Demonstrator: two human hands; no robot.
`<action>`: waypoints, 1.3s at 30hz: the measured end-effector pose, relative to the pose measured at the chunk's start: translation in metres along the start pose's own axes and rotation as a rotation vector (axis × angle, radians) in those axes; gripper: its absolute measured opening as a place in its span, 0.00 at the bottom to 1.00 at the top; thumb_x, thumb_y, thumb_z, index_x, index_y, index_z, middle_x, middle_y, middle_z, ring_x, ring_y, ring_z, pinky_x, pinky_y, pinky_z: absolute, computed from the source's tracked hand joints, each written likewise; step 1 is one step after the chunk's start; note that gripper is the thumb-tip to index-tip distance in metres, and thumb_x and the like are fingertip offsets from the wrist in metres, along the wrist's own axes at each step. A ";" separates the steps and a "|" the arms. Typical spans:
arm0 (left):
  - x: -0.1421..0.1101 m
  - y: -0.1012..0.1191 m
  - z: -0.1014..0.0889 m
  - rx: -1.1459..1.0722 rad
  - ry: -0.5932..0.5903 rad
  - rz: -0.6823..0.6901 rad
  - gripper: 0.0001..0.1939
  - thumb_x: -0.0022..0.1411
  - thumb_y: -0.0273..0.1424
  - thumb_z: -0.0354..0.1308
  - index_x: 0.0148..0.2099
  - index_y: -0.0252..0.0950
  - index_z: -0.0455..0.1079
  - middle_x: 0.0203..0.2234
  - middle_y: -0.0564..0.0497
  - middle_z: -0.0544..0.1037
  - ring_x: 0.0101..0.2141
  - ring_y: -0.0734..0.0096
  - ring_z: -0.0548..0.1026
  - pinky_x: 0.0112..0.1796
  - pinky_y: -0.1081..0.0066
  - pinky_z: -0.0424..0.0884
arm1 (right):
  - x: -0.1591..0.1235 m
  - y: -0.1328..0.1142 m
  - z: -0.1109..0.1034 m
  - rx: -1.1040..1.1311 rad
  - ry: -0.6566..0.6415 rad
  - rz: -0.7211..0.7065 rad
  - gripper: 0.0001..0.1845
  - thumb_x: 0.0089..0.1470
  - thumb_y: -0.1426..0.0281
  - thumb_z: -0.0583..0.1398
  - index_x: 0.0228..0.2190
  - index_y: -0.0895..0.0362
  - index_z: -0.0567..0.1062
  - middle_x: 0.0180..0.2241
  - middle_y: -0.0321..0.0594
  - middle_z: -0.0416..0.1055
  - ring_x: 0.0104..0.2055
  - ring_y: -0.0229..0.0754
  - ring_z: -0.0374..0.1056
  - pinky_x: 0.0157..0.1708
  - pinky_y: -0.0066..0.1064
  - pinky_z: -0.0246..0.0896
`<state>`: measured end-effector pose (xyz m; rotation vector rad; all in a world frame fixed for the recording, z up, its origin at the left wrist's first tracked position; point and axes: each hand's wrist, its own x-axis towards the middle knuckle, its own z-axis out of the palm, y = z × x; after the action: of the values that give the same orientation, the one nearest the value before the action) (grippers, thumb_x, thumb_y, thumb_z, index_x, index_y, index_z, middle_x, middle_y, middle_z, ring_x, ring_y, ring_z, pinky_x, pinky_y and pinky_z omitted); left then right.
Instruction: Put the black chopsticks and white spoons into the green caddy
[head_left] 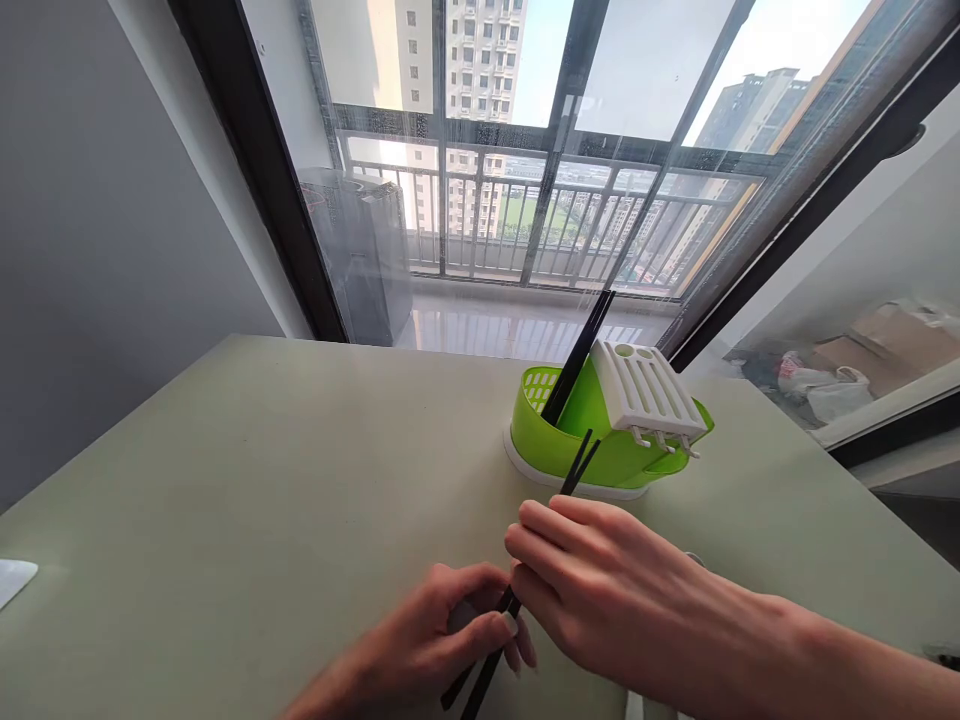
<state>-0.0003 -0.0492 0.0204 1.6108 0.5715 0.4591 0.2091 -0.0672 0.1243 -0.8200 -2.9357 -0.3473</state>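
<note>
Two black chopsticks (488, 672) slant from the bottom edge up toward the holder, their thin tips crossing slightly. My left hand (442, 628) pinches them near the thicker lower ends, thumb on top. Higher up, my right hand (592, 570) is closed around the same pair, its fingers hiding their middle. Just beyond the tips stands a green and white utensil holder (540, 436) on the table. More black chopsticks (576, 365) lean in its open left compartment. The slotted white top (651, 390) with small hooks covers its right side.
The pale table (337, 470) reaches to a glass door facing a balcony (480, 310). A white object (15, 578) lies at the left table edge. Partly hidden white items (636, 706) sit below my right forearm. Bags and cardboard (862, 365) are heaped at the far right.
</note>
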 end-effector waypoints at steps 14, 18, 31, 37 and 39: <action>-0.003 -0.005 -0.008 0.099 0.189 -0.069 0.25 0.74 0.49 0.43 0.40 0.36 0.73 0.27 0.55 0.64 0.27 0.75 0.60 0.30 0.75 0.59 | -0.023 0.021 -0.045 -0.084 0.082 0.256 0.14 0.61 0.78 0.58 0.24 0.53 0.70 0.26 0.37 0.69 0.27 0.42 0.67 0.30 0.35 0.57; -0.002 -0.002 -0.007 0.160 0.254 0.023 0.23 0.75 0.45 0.43 0.41 0.37 0.73 0.28 0.54 0.67 0.29 0.74 0.63 0.33 0.74 0.61 | -0.023 0.027 -0.054 0.110 0.132 0.281 0.15 0.69 0.69 0.55 0.29 0.53 0.74 0.26 0.36 0.71 0.25 0.40 0.66 0.25 0.33 0.54; 0.003 -0.013 -0.004 0.290 0.334 0.197 0.09 0.70 0.33 0.59 0.44 0.42 0.82 0.34 0.52 0.84 0.38 0.68 0.78 0.45 0.71 0.70 | -0.011 0.013 -0.058 0.693 0.287 0.435 0.08 0.68 0.67 0.58 0.40 0.50 0.78 0.35 0.34 0.76 0.32 0.34 0.73 0.31 0.22 0.67; 0.005 -0.014 -0.013 0.447 0.422 0.204 0.11 0.70 0.30 0.57 0.48 0.43 0.81 0.40 0.53 0.85 0.42 0.66 0.80 0.46 0.71 0.73 | -0.008 -0.005 -0.034 0.518 0.331 0.340 0.11 0.70 0.69 0.55 0.39 0.56 0.78 0.30 0.36 0.75 0.29 0.35 0.71 0.30 0.26 0.65; 0.005 -0.014 -0.018 0.461 0.449 0.171 0.11 0.70 0.30 0.58 0.47 0.43 0.81 0.41 0.53 0.85 0.43 0.66 0.80 0.46 0.71 0.73 | -0.007 -0.007 -0.027 0.495 0.361 0.308 0.10 0.69 0.70 0.56 0.39 0.56 0.78 0.30 0.36 0.74 0.27 0.35 0.70 0.29 0.27 0.63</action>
<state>-0.0083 -0.0306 0.0089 2.0188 0.9301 0.8768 0.2113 -0.0826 0.1479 -0.9810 -2.3563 0.2243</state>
